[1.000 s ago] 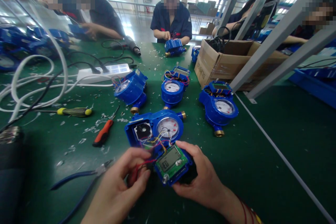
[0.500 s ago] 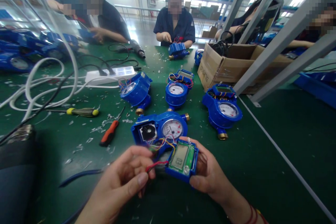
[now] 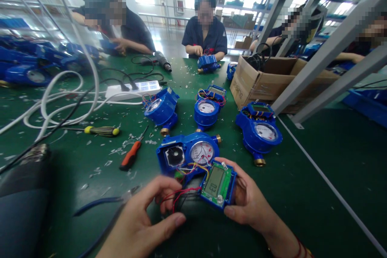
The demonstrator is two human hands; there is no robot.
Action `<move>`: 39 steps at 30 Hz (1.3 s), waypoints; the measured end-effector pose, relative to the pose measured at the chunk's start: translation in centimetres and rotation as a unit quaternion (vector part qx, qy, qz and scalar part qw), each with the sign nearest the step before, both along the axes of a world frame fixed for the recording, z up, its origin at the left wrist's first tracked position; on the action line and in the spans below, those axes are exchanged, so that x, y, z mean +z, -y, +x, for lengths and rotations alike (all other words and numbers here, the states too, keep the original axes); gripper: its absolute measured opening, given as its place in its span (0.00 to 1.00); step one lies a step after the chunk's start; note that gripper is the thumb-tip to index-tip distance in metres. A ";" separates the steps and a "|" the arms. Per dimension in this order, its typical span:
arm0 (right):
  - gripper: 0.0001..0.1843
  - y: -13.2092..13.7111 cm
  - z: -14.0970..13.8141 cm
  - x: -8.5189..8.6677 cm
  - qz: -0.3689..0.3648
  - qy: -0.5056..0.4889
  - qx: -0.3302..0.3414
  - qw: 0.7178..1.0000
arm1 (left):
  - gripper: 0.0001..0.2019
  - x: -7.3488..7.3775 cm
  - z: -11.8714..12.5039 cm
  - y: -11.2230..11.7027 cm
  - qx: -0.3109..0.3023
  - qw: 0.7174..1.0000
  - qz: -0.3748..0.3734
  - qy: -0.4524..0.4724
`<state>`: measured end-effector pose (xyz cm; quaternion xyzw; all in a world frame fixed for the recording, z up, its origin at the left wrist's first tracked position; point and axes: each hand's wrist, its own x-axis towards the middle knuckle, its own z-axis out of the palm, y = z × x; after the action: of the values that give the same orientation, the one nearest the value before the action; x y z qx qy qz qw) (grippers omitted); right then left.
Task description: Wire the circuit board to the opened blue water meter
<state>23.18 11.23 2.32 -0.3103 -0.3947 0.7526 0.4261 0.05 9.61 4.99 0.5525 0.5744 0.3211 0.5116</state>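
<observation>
My right hand grips a small display module in a blue housing, its green circuit board and LCD facing up. Red and black wires run from the module towards my left hand. That hand's thumb stands apart from its curled fingers, and the wires pass close to the fingertips. Just beyond lies an opened blue water meter with a round dial and a brass end. Thin coloured wires link it to the module. Blue-handled pliers lie beside my left hand, partly hidden by it.
Three more blue meters stand farther back. An orange screwdriver, a yellow-black screwdriver, a white power strip and a heat gun are left. A cardboard box and metal struts stand right. Co-workers sit opposite.
My left thumb has moved away from the fingers, and the red wires it pinched now spread loose. The module has shifted slightly right in view. The whole view has moved a little.
</observation>
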 end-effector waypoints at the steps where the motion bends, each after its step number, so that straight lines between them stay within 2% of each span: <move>1: 0.45 0.0 0.0 -0.1 0.002 0.000 0.000 1.000 | 0.13 0.0 0.0 0.0 0.000 1.000 0.002 -0.001; 7: 0.47 0.0 0.2 -0.9 0.014 0.001 -0.005 1.000 | 0.18 -0.1 0.0 0.2 0.019 0.999 -0.002 0.043; 13: 0.46 -0.1 0.1 -0.8 0.022 0.015 -0.004 1.000 | 0.12 0.1 -1.0 0.0 -0.045 0.995 -0.046 0.078; 21: 0.47 0.2 0.1 -1.2 0.044 0.056 -0.001 0.997 | 0.14 -0.9 -0.6 -0.8 -0.061 0.997 -0.054 0.005; 26: 0.47 0.2 0.1 -0.9 0.062 0.078 0.003 0.995 | 0.17 -1.2 -0.1 -0.9 -0.098 0.992 -0.078 0.016; 36: 0.47 0.3 0.1 -1.0 0.086 0.124 0.004 0.988 | 0.20 -1.1 0.1 -0.6 -0.092 0.994 -0.058 0.018; 39: 0.47 0.3 0.1 -1.0 0.090 0.137 0.003 0.986 | 0.21 -1.3 0.1 -0.6 -0.086 0.993 -0.062 0.045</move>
<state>23.27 10.91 1.37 -0.3697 -0.5169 0.6654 0.3917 0.12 10.20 3.64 0.5518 0.5205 0.2640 0.5957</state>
